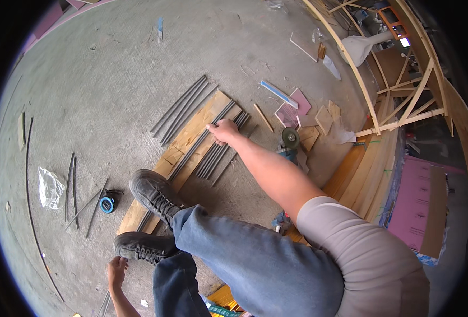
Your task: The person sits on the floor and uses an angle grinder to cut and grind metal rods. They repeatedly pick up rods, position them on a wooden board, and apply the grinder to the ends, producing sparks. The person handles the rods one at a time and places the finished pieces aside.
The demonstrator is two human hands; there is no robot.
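Note:
Thin dark metal rods (190,150) lie lengthwise on a long wooden board (183,136) on the floor. My right hand (224,131) is closed round the rods near the board's far end. Both of my black shoes (157,194) rest across the board's near part, over the rods. Beside the toe of the nearer shoe is my left hand (117,270), its fingers curled; what they grip is hidden. Rod ends (105,304) show just below that hand. More rods (178,113) lie left of the board, and a bundle (216,158) lies to its right.
An angle grinder (291,138) lies right of my right hand, near pink and wooden offcuts (310,136). A blue tape measure (107,204), a clear plastic bag (51,187) and loose rods are on the left. A curved timber frame (368,100) stands far right, above stacked planks (368,174).

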